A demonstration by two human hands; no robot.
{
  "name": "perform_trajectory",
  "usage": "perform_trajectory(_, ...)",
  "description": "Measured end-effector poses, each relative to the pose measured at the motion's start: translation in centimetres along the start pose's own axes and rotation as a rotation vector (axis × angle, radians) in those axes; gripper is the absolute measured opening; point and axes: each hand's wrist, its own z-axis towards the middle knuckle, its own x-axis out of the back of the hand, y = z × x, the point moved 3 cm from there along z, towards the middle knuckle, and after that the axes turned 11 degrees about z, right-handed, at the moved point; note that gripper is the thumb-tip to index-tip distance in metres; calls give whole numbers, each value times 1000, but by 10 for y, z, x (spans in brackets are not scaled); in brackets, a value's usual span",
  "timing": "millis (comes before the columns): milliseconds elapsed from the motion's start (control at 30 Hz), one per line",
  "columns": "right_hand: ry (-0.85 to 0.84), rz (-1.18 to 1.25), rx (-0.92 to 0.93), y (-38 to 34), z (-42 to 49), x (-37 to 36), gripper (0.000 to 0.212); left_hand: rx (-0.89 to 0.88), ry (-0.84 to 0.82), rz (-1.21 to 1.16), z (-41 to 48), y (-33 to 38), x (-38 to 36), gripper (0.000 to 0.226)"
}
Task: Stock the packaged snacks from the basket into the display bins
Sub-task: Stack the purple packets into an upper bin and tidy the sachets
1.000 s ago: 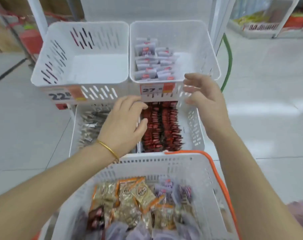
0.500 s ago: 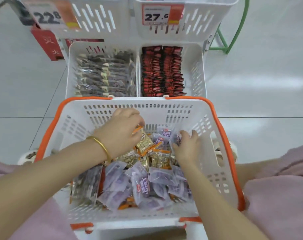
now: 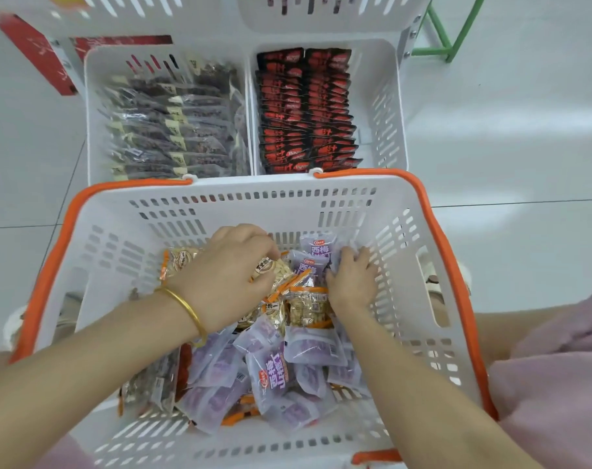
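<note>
So the basket (image 3: pixel 254 201), white with an orange rim, sits right in front of the person with its long side running left to right and its far wall up against the lower bins. It's holding a loose heap of snacks: purple packets (image 3: pixel 274 374) mostly on the near side, golden packets (image 3: pixel 308 306) piled further back, all pointing every which way.

Both hands are down in it. The left hand (image 3: pixel 227 275), with a gold bangle (image 3: pixel 186 309) on the wrist, has its grip curled round one golden packet (image 3: pixel 271 269), fingers on top and thumb underneath. The right hand (image 3: pixel 352 282) lies on the purple ones in the far right corner; can't tell if its grip has actually got hold of anything.

Past the basket, the left bin (image 3: pixel 93 113) is full of clear packets of something dark (image 3: pixel 173 130). The right bin (image 3: pixel 389 106) has red-and-black packets (image 3: pixel 304 110) in two neat columns, each lying crosswise.

Everything stands on a glossy white tiled floor (image 3: pixel 507 130), with a green metal frame (image 3: pixel 450 28) at the top right.
</note>
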Motion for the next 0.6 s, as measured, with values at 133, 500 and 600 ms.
perform_trajectory(133,52,139,-2,5,-3,21,33,0,-17,-10,1,2,-1,27)
perform_trajectory(500,-3,883,357,-65,-94,145,35,485,-217,-1305,2,27,18,49)
perform_trajectory(600,-103,833,530,-87,-112,166,41,430,-216,-1485,-4,29,28,50)
